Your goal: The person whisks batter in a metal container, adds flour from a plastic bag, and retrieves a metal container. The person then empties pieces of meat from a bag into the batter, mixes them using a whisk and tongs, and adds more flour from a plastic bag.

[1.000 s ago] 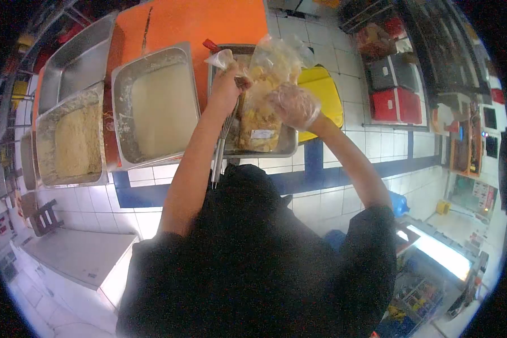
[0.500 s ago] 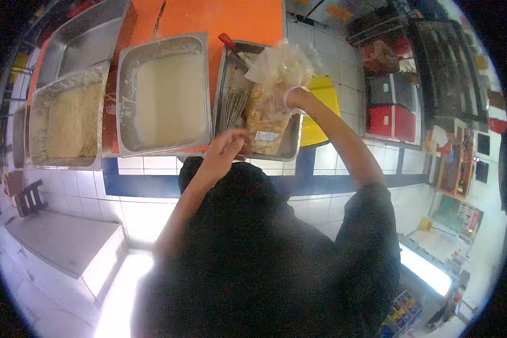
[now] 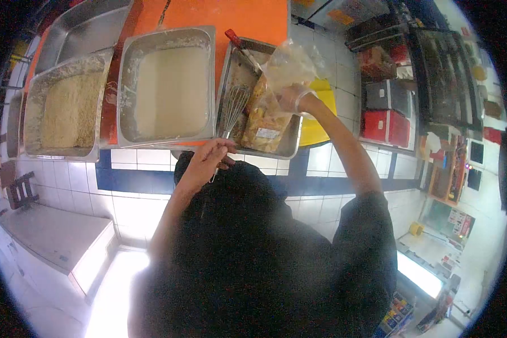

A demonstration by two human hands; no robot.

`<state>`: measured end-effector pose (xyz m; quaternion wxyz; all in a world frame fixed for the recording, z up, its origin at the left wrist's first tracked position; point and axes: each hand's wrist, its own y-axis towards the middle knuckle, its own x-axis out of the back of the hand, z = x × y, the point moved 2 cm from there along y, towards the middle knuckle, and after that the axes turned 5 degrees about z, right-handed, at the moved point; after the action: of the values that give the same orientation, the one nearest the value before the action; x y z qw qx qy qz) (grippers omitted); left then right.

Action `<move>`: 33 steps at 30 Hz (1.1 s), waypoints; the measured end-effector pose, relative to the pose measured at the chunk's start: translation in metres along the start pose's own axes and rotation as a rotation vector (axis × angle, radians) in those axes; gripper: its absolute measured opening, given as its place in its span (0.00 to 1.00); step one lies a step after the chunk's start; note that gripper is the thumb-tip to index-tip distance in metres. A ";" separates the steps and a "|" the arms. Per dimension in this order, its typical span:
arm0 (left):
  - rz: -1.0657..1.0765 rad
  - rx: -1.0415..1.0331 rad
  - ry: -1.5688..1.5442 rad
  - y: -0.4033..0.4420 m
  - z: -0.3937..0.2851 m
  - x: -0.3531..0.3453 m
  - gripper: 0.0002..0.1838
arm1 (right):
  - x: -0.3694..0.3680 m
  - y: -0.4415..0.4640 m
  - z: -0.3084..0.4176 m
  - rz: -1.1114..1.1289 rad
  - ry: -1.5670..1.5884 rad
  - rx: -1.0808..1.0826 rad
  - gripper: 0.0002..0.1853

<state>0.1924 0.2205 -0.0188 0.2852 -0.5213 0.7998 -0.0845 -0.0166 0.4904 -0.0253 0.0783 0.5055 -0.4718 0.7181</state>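
My left hand (image 3: 211,158) is closed round the handle of a wire whisk (image 3: 234,108), at the front edge of a metal tray (image 3: 290,147). The whisk's wires lie over the tray's left part. My right hand (image 3: 294,98), in a clear plastic glove, grips a clear plastic bag (image 3: 265,121) of yellowish food, which rests in the tray and bears a white label. The bag's loose top stands up beyond the hand. A red-handled tool (image 3: 234,38) leans on the tray's far left corner.
A deep pan of pale liquid batter (image 3: 172,93) is left of the tray; farther left are a pan of tan crumbs or flour (image 3: 70,112) and a metal pan (image 3: 87,36). A yellow object (image 3: 324,107) is at the right. Red and grey boxes (image 3: 386,127) stand beyond.
My left hand has come down from the bag's top to the whisk handle at the tray's front edge. My right hand stays on the bag, whose top has shifted right. The view has shifted.
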 end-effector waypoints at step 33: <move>-0.130 -0.108 -0.072 -0.059 0.032 0.035 0.13 | 0.182 -0.083 0.101 -0.915 0.519 0.029 0.11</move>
<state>0.2461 0.1683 -0.0324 0.2791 -0.5893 0.7571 -0.0407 0.0109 0.3927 0.1746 0.4913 0.4665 -0.1578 0.7184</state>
